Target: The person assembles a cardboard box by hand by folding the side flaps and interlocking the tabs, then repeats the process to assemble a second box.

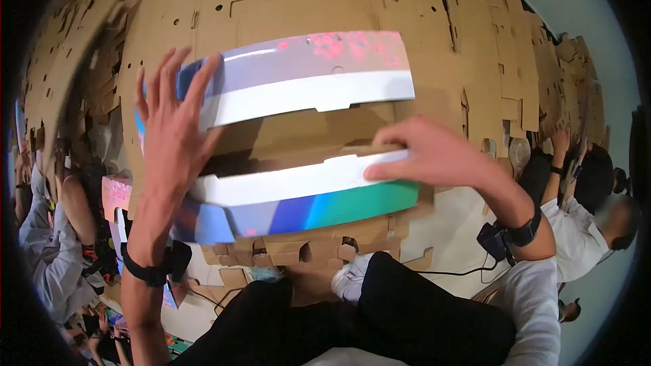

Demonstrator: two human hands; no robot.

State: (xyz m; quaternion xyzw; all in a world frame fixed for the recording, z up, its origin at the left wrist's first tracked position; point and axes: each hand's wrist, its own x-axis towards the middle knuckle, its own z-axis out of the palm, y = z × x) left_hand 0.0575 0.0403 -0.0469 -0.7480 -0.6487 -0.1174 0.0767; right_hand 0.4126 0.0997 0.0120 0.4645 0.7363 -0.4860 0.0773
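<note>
A printed cardboard box with white-edged flaps lies in front of me, its long middle opening showing the brown inside. The far flap carries pink flowers on lilac; blue and green bands cover the near side. My left hand is spread over the box's left end, fingers apart, touching the far panel. With thumb on top and fingers curled behind, my right hand pinches the white edge of the near flap towards its right end.
Stacked brown cardboard sheets with cut slots spread beneath and beyond the box. Another person sits at the right, and a person in a light shirt at the left. A pink printed box stands at the left. A black cable crosses the floor.
</note>
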